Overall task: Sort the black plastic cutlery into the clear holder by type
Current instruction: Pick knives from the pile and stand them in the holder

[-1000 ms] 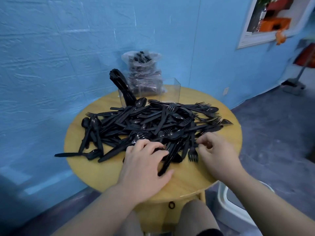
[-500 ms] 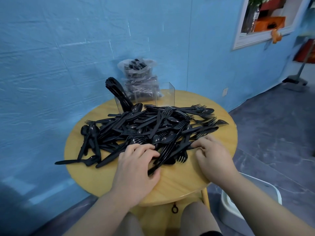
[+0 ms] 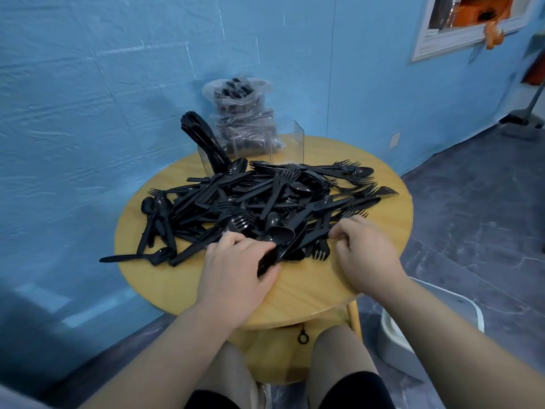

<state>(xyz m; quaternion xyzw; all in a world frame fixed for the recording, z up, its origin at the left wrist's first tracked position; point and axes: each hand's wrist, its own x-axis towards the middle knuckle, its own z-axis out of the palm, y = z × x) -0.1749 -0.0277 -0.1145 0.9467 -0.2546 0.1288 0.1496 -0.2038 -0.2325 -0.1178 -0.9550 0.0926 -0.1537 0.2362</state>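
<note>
- Left hand (image 3: 236,270) grips a few black handles at the near edge of the cutlery pile (image 3: 259,202); a second ago it lay flatter on top.
- Right hand (image 3: 365,255), fingers curled, has slid in and now pinches pieces at the pile's right edge.
- Clear holder (image 3: 283,146) stands behind the pile; its left compartment holds one bunch.
- Judgement: gathering under way, most of the pile unsorted.

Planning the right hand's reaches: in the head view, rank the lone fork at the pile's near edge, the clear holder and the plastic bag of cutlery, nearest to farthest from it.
1. Lone fork, just left of the right hand.
2. Clear holder, behind the pile at the table's far edge.
3. Plastic bag of cutlery, behind the holder by the wall.
</note>
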